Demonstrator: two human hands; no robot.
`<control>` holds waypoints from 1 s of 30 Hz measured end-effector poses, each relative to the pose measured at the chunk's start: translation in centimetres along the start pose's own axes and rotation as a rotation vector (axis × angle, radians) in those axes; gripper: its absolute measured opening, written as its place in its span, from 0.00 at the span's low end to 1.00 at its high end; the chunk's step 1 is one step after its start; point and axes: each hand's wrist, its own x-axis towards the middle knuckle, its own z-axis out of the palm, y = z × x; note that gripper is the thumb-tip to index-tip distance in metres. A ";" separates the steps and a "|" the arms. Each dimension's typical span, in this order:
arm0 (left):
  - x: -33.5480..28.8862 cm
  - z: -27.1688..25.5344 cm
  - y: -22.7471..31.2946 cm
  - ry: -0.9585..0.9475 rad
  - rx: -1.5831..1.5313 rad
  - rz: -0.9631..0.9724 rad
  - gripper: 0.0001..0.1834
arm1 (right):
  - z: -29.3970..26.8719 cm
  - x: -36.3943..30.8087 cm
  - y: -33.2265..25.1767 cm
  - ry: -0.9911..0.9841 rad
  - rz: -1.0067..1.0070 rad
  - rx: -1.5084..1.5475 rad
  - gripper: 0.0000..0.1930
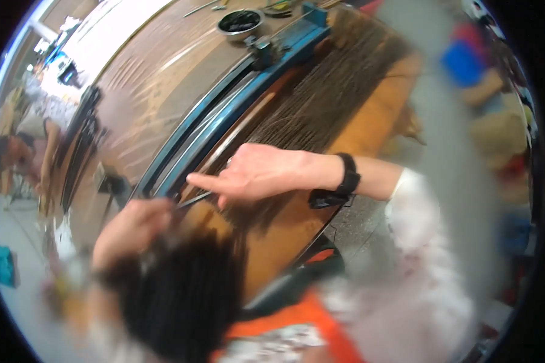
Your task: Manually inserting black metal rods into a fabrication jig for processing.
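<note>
My right hand (254,172), with a black band (349,174) at its wrist, hovers over the near end of a long blue metal frame (209,130). Its index finger points left and the other fingers curl in. Under them a thin grey strip (195,199) runs toward my left hand (136,227); whether either hand grips it cannot be seen. My left hand is smeared by motion at the frame's near end, its fingers unclear. Many thin dark rods (327,97) lie side by side right of the frame. A blurred dark mass (175,296) covers the area below my left hand.
A metal bowl of dark material (241,24) stands at the table's far side. The rods rest on an orange-brown wooden surface (369,133). Dark strips (79,145) lie on the left of the table, near another person (27,145) at the far left.
</note>
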 end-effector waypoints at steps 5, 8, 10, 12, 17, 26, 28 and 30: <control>0.3 1.6 -0.5 0.477 0.342 0.135 0.15 | 1.1 -3.0 1.7 0.447 0.117 0.444 0.33; -1.1 2.6 -0.8 0.560 0.422 0.155 0.15 | 2.4 -3.1 1.9 0.519 0.171 0.540 0.13; -1.9 3.0 -0.1 0.518 0.336 -0.005 0.12 | 2.1 -2.5 1.1 0.591 0.167 0.462 0.10; -1.9 3.1 -0.6 0.535 0.297 0.015 0.12 | 1.9 -2.2 0.9 0.663 0.172 0.369 0.08; -2.6 1.9 0.3 0.317 0.088 -0.147 0.11 | 1.5 -1.0 0.0 0.918 0.006 0.103 0.07; -1.9 2.1 0.3 0.481 0.511 -0.055 0.11 | 1.8 -2.3 3.6 0.901 0.069 -0.038 0.20; -1.8 1.7 -0.3 0.611 0.470 -0.066 0.13 | 2.2 -4.5 6.3 0.847 0.294 -0.155 0.25; -0.9 1.9 -0.7 0.581 0.443 0.016 0.13 | 1.7 -3.9 4.8 0.765 0.290 -0.206 0.26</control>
